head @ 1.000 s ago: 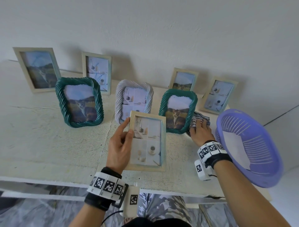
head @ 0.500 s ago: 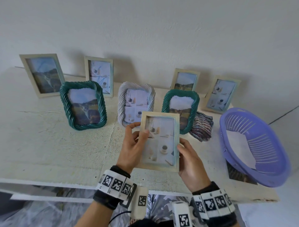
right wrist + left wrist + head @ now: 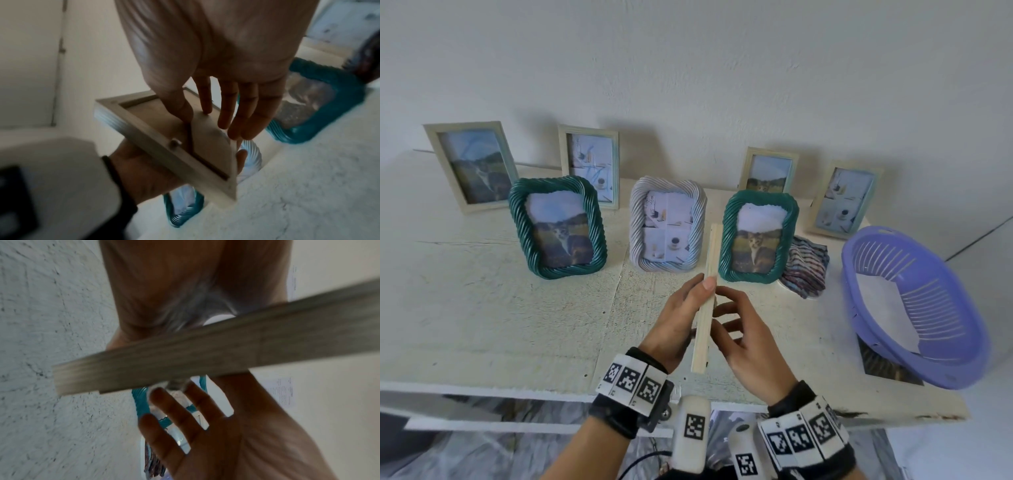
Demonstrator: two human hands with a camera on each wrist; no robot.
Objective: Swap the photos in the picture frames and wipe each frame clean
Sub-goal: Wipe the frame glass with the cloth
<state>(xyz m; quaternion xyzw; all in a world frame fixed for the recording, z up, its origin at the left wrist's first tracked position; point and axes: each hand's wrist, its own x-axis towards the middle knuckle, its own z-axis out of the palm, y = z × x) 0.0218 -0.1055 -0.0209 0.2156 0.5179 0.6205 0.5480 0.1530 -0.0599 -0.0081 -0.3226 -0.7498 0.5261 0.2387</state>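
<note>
A pale wooden picture frame (image 3: 703, 329) is held edge-on above the table's front, its back facing right. My left hand (image 3: 678, 322) grips it from the left, thumb on its upper edge. My right hand (image 3: 746, 342) is at the back, fingers spread and fairly straight. In the right wrist view the frame (image 3: 144, 129) shows its brown backing, and my right hand's fingers (image 3: 232, 113) touch the fold-out stand (image 3: 209, 142) while the left hand (image 3: 144, 172) supports it from below. The left wrist view shows the frame's edge (image 3: 185, 356), blurred. A striped cloth (image 3: 804, 270) lies folded on the table.
Two green rope frames (image 3: 558, 228) (image 3: 756, 236) and a white rope frame (image 3: 666, 229) stand in a row. Several wooden frames (image 3: 470, 168) lean against the wall. A purple basket (image 3: 945, 308) holding a white sheet sits at right, over a photo (image 3: 887, 366).
My right hand left the cloth and came to the frame. The frame has turned from facing me to edge-on, with the right fingers now on its back.
</note>
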